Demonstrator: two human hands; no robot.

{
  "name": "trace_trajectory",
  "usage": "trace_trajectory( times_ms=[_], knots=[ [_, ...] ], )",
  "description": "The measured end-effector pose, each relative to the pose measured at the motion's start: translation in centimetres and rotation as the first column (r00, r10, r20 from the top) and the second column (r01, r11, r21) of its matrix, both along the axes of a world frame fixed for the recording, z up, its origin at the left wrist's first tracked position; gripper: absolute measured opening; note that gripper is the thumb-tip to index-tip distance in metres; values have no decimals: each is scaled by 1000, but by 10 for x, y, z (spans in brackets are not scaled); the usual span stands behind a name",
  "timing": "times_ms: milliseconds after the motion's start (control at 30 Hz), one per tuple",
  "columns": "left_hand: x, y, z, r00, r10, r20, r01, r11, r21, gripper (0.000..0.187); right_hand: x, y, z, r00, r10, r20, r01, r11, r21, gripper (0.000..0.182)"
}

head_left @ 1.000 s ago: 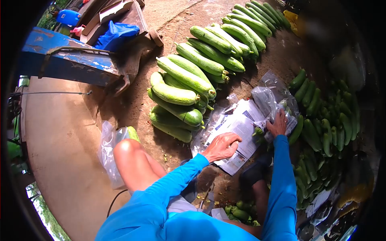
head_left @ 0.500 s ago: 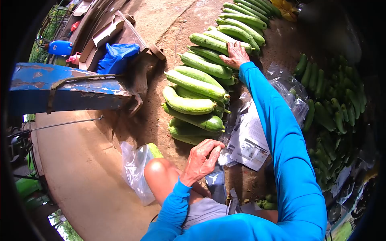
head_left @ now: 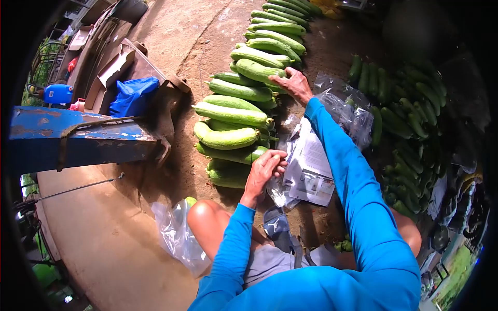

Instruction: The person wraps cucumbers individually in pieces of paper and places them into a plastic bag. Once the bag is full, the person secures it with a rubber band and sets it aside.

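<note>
My right hand (head_left: 295,86) is at the right end of a long green gourd (head_left: 258,72) in the row, its thumb and fingers closed around that end. Part of the grip is hidden by the back of the hand. Nearer to me, my left hand (head_left: 264,173) hovers with curled fingers and nothing visible in them. It is beside the right end of the lower gourds and partly covers one dark green gourd (head_left: 228,153). A curved pale gourd (head_left: 225,138) lies on top of the near pile.
Printed paper sheets (head_left: 314,171) and clear plastic (head_left: 345,111) lie right of the row. More green gourds (head_left: 415,116) are heaped in shade at right. A plastic bag (head_left: 179,233) sits by my knee. A chipped blue metal beam (head_left: 78,137) juts in from the left.
My right hand has shifted from lying across the gourds to gripping one gourd's end. My left hand has risen slightly, its fingers curled. The view has shifted, moving the row left in the picture.
</note>
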State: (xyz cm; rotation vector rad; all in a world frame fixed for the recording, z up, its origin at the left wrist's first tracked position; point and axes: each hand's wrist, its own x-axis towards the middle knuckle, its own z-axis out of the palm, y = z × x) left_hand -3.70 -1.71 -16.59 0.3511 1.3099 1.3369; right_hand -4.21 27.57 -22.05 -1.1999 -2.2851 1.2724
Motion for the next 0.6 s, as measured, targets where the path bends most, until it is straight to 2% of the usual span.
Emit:
trace_trajectory(
  times_ms=[67, 100, 133, 200, 267, 300, 333, 400, 467, 500, 533, 567, 600],
  knots=[
    [1, 5, -19, 979, 52, 195, -47, 998, -30, 42, 51, -22, -14, 986, -101, -131, 80, 984, -157, 53],
    [2, 7, -34, 958, 59, 280, -45, 997, -54, 50, 79, -47, 7, 969, -132, -209, 67, 954, -292, 47],
    [6, 9, -35, 947, 78, 310, -64, 996, -57, 61, 108, -80, 30, 944, -179, -276, 47, 904, -426, 42],
    [14, 12, -25, 888, 141, 437, -160, 987, 6, 71, 157, -132, 38, 908, -250, -336, 12, 817, -576, 36],
    [21, 11, -22, 881, 152, 449, -181, 983, 21, 72, 193, -182, 31, 882, -305, -359, -9, 751, -661, 33],
    [32, 10, -7, 856, 232, 463, -236, 971, -51, 60, 203, -204, 31, 878, -287, -384, 19, 822, -570, 35],
    [50, 12, -27, 817, 380, 434, -439, 897, 41, 48, 206, -224, 25, 884, -245, -398, 70, 911, -406, 37],
    [63, 3, -36, 839, 326, 437, -385, 921, 52, 42, 214, -252, 31, 949, -155, -274, 90, 967, -237, 41],
    [62, -9, -50, 811, 305, 499, -351, 937, -3, 42, 219, -266, 42, 995, -66, -78, 44, 965, -260, 43],
    [57, -11, -56, 890, 238, 389, -274, 961, 39, 39, 221, -271, 32, 994, -2, -113, -17, 987, -162, 57],
    [57, -14, -61, 950, 162, 266, -188, 979, 74, 37, 226, -274, 7, 972, 106, -211, -127, 988, -89, 62],
    [65, -16, -52, 961, 261, 90, -266, 963, 45, 36, 233, -280, 0, 974, 178, -138, -179, 984, 7, 66],
    [65, -20, -37, 972, 227, -55, -219, 968, 123, 34, 241, -280, -10, 968, 244, -59, -236, 966, 109, 71]
  ],
)
